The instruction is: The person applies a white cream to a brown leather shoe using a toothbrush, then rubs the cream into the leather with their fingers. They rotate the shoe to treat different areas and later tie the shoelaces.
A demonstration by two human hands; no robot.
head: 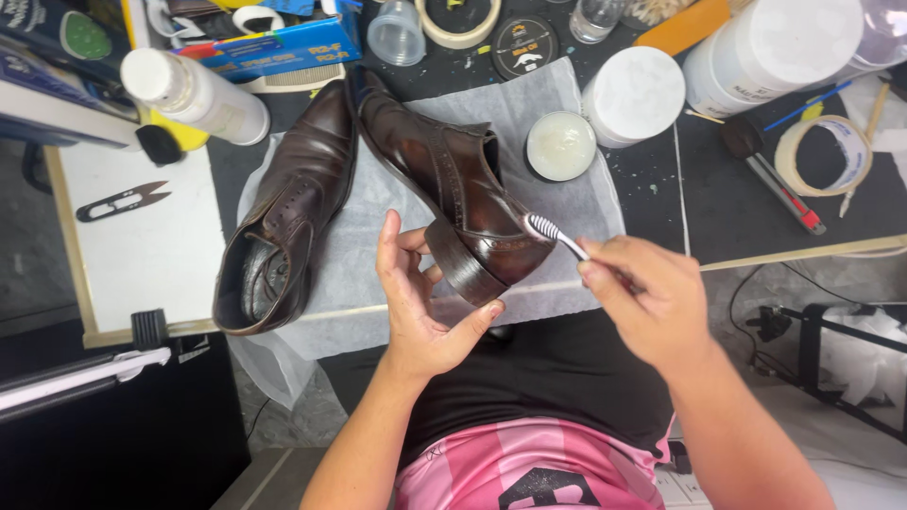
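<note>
My left hand (419, 293) holds a dark brown leather shoe (444, 184) by its heel, fingers under the sole and thumb beside it. The shoe is tilted on its side, toe pointing away from me. My right hand (647, 297) grips a small brush like a toothbrush (553, 233), and its bristled head touches the shoe's heel counter. The matching second shoe (283, 217) lies on the white paper sheet (567, 203) to the left. An open round tin of pale cream (560, 145) sits on the paper just beyond the brush.
White lidded jars (635, 94) and a large white tub (770, 47) stand at the back right. A masking tape roll (822, 156) and a red-tipped tool (779, 189) lie right. A white bottle (194, 94), thread snips (121, 200) and a black round tin (524, 45) lie left and behind.
</note>
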